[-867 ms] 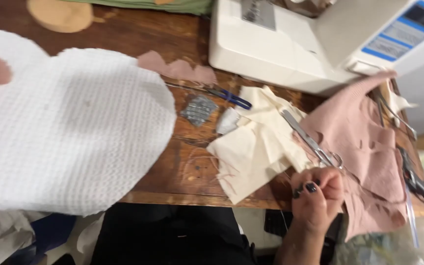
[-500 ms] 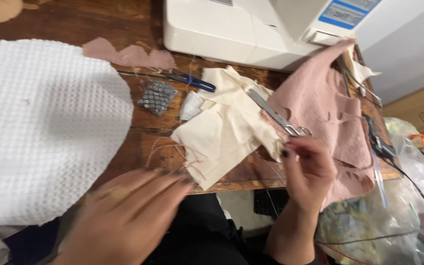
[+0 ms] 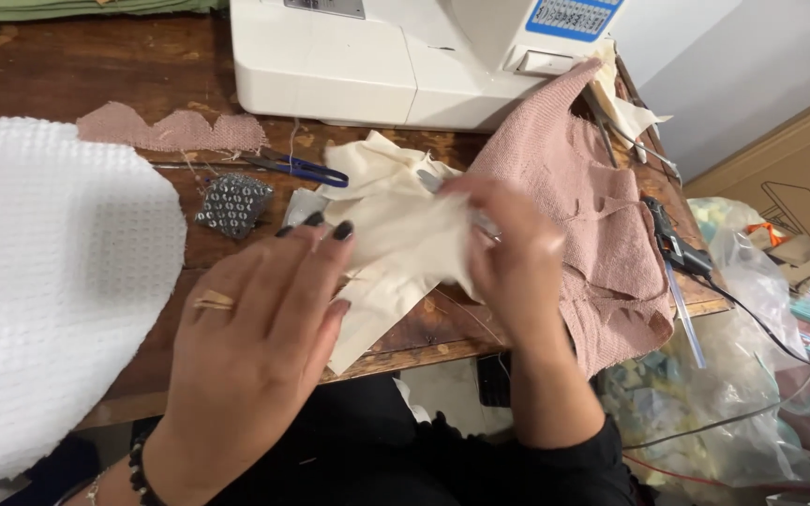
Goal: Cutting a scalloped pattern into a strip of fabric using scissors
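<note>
The cream fabric pieces (image 3: 396,248) lay bunched between both hands, on the front part of the wooden table (image 3: 67,70), a loose heap whose long axis ran slantwise: from its upper end near the sewing machine (image 3: 377,56) down to a tapering tail that pointed at the table's near edge, just under the left palm. The left hand (image 3: 255,328) had come in from the lower left, where half a second earlier it was only entering the view; it now lay spread and flat, dark-nailed fingertips pressed on the cloth's left side. The right hand (image 3: 508,253) had risen from the table edge and closed over the heap's right side, fingers curled; it seemed to pinch the cream cloth, and a slim metal tool (image 3: 428,178) poked out just above its knuckles, though whether the fingers held that too, I could not tell. So both hands had gone from approaching to actually gripping the cloth: handling was under way, I judged.

Right of the right hand, a pink knit fabric (image 3: 602,234) draped over the table's corner. Beyond the left fingertips sat a small sequinned patch (image 3: 233,204) and blue-handled scissors (image 3: 302,169), with a pink scalloped strip (image 3: 171,131) farther off. Left of the left hand spread a big white waffle-textured cloth (image 3: 49,281).
</note>
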